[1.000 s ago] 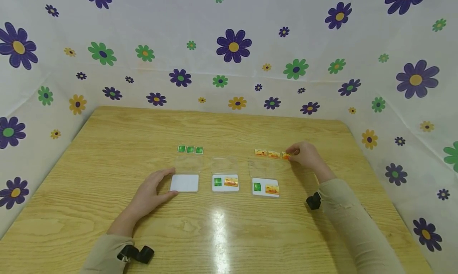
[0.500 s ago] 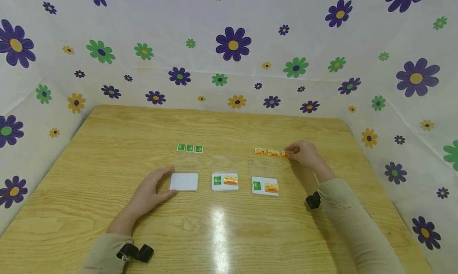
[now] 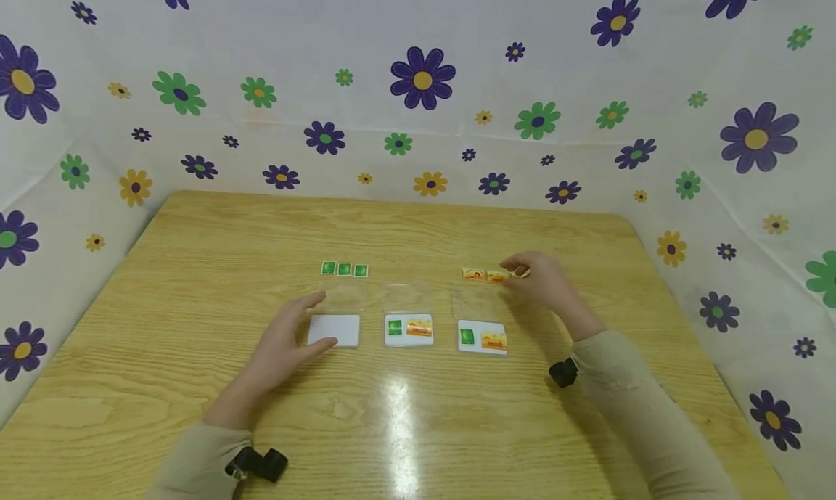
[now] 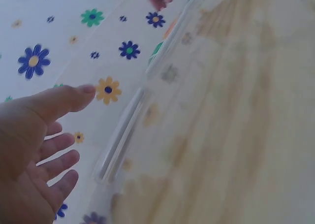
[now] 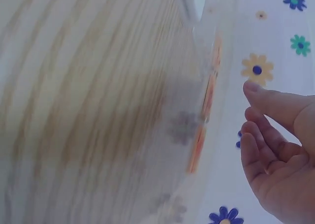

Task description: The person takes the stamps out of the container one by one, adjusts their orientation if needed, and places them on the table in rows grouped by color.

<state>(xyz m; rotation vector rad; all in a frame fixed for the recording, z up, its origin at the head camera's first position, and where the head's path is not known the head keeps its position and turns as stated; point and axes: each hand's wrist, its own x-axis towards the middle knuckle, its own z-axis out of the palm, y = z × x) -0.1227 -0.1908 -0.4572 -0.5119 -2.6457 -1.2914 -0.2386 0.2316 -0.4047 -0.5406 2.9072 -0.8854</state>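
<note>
Apparently the orange tiles (image 3: 473, 274) are being aligned — right hand (image 3: 542, 281) beside them, left hand (image 3: 281, 346) at the white card (image 3: 334, 329), both grips apart, empty; further straightening calls for a light touch.

From the middle white card (image 3: 398, 341), green stickers (image 3: 345, 269) at ten o'clock, orange-yellow stickers (image 3: 473, 274) at two; at twelve, purple, green, yellow flowers (image 3: 422, 78) dot white cloth (image 3: 366, 101).

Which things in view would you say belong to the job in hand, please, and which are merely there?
Probably the job:
three white cards, two bearing pictures
green squares
orange pictures by the right hand
clear plastic pieces

Merely there:
table
flowered cloth
wrist cameras
</note>
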